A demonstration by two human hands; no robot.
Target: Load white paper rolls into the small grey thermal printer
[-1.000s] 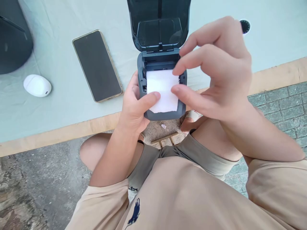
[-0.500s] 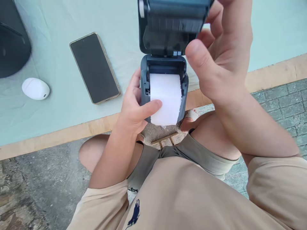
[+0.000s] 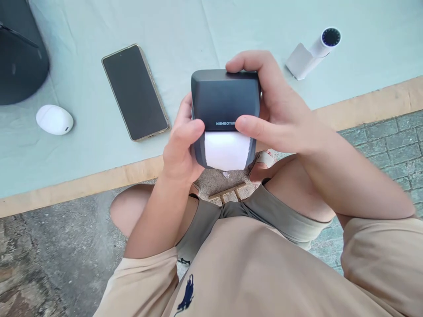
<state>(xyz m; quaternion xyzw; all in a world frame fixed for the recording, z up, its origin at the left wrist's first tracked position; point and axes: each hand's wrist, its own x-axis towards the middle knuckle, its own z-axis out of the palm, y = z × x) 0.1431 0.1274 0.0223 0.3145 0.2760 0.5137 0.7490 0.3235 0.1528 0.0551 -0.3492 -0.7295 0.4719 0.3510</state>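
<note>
Both hands hold a dark label printer (image 3: 224, 99) over the table's near edge, its lid down and the word NIIMBOT showing on it. From under the lid's front edge a white paper strip (image 3: 227, 150) hangs out toward me. My left hand (image 3: 183, 152) wraps the printer's left side, thumb at the lid's corner. My right hand (image 3: 272, 103) grips the lid from the right, its fingers over the far end and its thumb on the front edge. The paper inside is hidden by the lid.
On the pale green cloth (image 3: 178, 35) lie a smartphone (image 3: 135, 92) and a white oval case (image 3: 54, 119). A black rounded object (image 3: 21, 57) stands far left. To the right is a white cylinder with a dark round end (image 3: 330, 37), beside a white paper piece (image 3: 300, 60).
The printer's lid, raised before, has come down over the paper. My right hand moved down and left with it. My left thumb shifted off the paper to the printer's side.
</note>
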